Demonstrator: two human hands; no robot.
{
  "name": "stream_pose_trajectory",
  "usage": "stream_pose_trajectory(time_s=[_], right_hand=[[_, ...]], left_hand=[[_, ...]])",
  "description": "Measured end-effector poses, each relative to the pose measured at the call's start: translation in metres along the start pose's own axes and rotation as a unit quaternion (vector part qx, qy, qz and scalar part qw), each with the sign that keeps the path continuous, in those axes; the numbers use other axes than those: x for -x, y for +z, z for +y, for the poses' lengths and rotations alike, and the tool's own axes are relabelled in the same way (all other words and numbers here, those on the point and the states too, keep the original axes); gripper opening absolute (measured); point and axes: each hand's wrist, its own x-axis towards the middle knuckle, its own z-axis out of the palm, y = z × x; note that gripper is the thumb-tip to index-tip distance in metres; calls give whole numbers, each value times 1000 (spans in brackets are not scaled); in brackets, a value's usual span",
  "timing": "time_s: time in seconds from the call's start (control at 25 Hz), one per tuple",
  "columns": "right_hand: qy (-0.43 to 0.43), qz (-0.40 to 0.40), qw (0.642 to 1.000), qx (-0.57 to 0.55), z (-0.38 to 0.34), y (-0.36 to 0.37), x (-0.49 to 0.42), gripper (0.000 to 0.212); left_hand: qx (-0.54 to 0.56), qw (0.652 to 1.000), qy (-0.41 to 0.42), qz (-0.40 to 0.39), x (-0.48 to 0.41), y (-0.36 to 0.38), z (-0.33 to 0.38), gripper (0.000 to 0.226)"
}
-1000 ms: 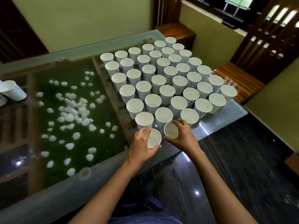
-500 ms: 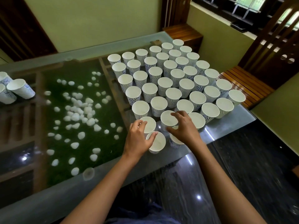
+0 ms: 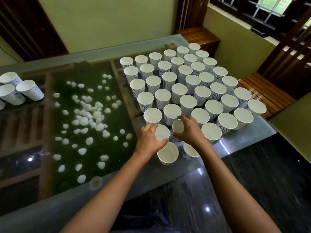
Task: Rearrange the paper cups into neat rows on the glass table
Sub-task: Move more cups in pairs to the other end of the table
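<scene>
On my feed I see two arms of one person. The left forearm point(image 3: 107, 187) and right forearm point(image 3: 223, 179) are bare, uncovered all the way down to the wrists. The left hand point(image 3: 149, 140) and right hand point(image 3: 188, 130) are bare too, with knuckles and fingers plainly visible. Low between the arms shows a creased patch of dark blue fabric point(image 3: 144, 222), clothing whose type I cannot tell.
</scene>
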Motion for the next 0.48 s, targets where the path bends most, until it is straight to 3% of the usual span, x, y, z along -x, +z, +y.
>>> stream_pose_trajectory(time_s=[0.48], right_hand=[[10,13,1000,-20,1,3,-2,74]], left_hand=[[19,999,-4,35,-6,5,5,58]])
